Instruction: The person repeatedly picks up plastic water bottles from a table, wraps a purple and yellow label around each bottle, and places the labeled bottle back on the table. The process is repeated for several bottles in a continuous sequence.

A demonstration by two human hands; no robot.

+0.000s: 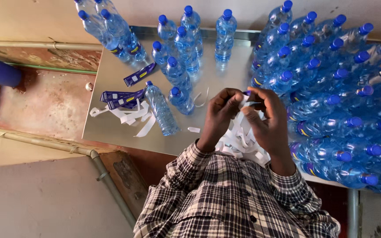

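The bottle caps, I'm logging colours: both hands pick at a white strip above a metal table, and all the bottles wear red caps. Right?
Not quite. The head view shows blue caps, not red. The rest holds: left hand and right hand pinch a white strip above the metal table.

Soft, even daylight fills the frame, brightest on the metal table (111, 88), which throws a pale sheen in the upper middle. Shadows are faint and short. The wide lens bends lines at the edges; bottles (345, 119) at right smear into blue blur.
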